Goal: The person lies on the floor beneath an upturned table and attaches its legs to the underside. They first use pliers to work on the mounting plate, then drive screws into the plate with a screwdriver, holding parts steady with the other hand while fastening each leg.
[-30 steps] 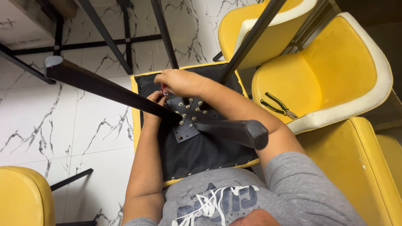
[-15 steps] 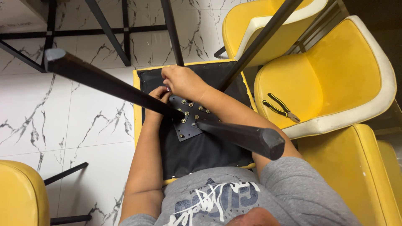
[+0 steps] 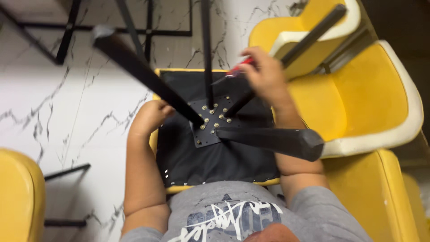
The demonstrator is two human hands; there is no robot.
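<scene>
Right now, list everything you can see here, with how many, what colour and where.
Upturned chair: one, yellow edge with black underside, centre, against the person's lap.
Chair legs: four, black, rising from the middle of the underside.
Mounting plate: one, black with pale screws, at the base of the legs.
Other chairs: at least three, yellow, at right.
Yellow seat: one, lower left.
Floor: white marble tile.
Red-handled tool: one, in the right hand, blurred.
Left hand: on the chair's left edge.
Right hand: raised, gripping the tool.

matt black metal legs [image 3: 148, 74], black cloth underside [image 3: 215, 161], glossy marble-look floor [image 3: 53, 125].
</scene>
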